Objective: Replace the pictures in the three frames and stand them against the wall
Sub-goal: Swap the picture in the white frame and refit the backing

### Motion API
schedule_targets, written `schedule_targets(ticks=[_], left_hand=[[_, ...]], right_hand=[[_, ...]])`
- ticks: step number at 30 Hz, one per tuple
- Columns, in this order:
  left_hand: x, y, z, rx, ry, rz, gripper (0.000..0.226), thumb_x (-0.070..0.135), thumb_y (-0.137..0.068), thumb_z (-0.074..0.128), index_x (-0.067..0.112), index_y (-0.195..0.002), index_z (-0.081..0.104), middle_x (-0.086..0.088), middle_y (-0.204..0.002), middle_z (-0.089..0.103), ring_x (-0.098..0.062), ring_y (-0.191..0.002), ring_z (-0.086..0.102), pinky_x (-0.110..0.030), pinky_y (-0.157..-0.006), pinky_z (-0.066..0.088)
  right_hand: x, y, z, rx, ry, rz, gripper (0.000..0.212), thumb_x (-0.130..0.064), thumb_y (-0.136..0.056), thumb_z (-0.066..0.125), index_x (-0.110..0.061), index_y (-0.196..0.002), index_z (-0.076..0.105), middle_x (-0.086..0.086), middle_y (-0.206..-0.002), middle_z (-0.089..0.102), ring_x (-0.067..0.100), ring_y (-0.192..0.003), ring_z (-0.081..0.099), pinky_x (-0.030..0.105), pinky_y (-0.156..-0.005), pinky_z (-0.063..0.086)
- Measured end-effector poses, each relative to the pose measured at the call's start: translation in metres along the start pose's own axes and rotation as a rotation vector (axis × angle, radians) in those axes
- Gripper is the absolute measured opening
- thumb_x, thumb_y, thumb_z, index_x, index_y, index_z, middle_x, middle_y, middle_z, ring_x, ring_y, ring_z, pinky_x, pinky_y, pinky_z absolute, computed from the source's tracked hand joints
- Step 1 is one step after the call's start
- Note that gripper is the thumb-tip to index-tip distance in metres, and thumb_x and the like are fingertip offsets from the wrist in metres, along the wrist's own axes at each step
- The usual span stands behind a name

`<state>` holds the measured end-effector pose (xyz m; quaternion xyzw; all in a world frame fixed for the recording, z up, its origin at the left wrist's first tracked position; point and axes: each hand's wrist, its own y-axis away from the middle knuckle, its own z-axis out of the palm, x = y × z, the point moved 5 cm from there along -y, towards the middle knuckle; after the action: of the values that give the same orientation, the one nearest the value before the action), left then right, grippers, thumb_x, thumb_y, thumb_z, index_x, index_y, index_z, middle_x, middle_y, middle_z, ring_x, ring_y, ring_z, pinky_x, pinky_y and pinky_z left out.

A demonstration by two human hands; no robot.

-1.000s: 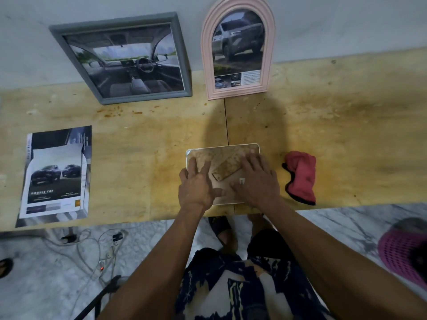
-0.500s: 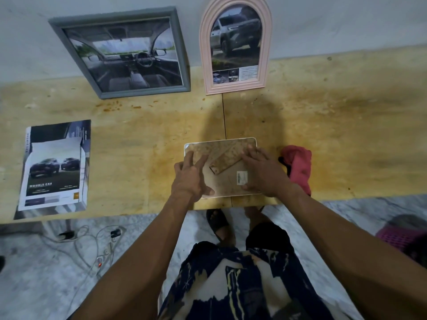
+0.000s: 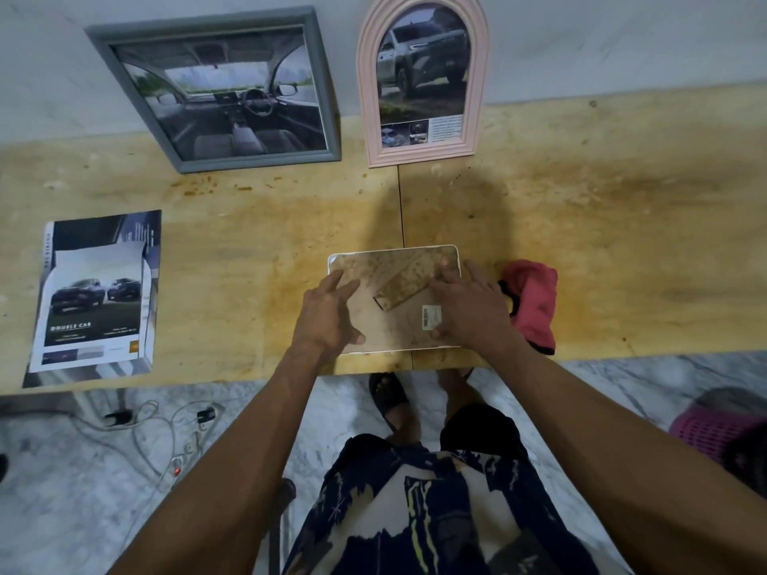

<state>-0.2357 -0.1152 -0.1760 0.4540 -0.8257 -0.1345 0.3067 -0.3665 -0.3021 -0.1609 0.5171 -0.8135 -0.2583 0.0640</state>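
A small white-edged frame [image 3: 390, 263] lies face down near the table's front edge, showing its brown backing, a folded stand and a barcode sticker. My left hand [image 3: 328, 317] rests on its left side with fingers spread. My right hand [image 3: 469, 309] presses on its right side by the stand. A grey rectangular frame [image 3: 216, 93] with a car-interior picture leans against the wall at the back left. Beside it stands a pink arched frame [image 3: 421, 83] with a pickup-truck picture.
A car brochure [image 3: 95, 296] lies flat at the table's left. A pink cloth [image 3: 533, 300] sits just right of the small frame. Cables and plugs [image 3: 157, 425] lie on the marble floor below. A pink basket [image 3: 718, 433] stands at the lower right.
Both hands have slid outward toward the small frame's sides, uncovering the stand and the barcode sticker. The frame itself stays flat on the table.
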Motion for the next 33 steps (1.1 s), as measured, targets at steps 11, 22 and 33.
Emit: schedule_targets(ticks=[11, 22, 33], left_hand=[[-0.001, 0.017, -0.012, 0.091, 0.329, -0.343, 0.074, 0.009, -0.046, 0.098, 0.004, -0.109, 0.059, -0.003, -0.1, 0.062, -0.021, -0.091, 0.059, -0.029, -0.064, 0.044], [-0.019, 0.016, 0.002, 0.196, 0.927, -0.595, 0.019, 0.017, -0.08, 0.075, 0.01, -0.095, 0.066, -0.01, -0.095, 0.073, -0.031, -0.092, 0.071, -0.048, -0.085, 0.059], [-0.002, 0.015, -0.056, 0.105, 1.042, -0.578, 0.024, 0.002, -0.071, 0.083, -0.006, -0.09, 0.07, -0.025, -0.084, 0.072, -0.031, -0.07, 0.065, -0.051, -0.07, 0.057]], right_hand=[[-0.007, 0.002, -0.003, -0.083, -0.081, 0.008, 0.082, -0.04, -0.079, 0.071, -0.027, -0.148, 0.027, -0.004, -0.162, 0.011, 0.027, -0.148, 0.004, 0.056, -0.11, 0.031], [-0.009, 0.014, -0.012, -0.083, -0.3, -0.025, 0.079, -0.037, -0.086, 0.065, -0.018, -0.15, 0.023, 0.006, -0.162, 0.013, 0.029, -0.149, -0.001, 0.038, -0.118, 0.013], [-0.05, 0.042, -0.035, 0.391, -0.203, -0.415, 0.048, -0.042, -0.082, 0.068, -0.021, -0.124, 0.062, 0.001, -0.127, 0.061, 0.026, -0.116, 0.055, 0.045, -0.09, 0.05]])
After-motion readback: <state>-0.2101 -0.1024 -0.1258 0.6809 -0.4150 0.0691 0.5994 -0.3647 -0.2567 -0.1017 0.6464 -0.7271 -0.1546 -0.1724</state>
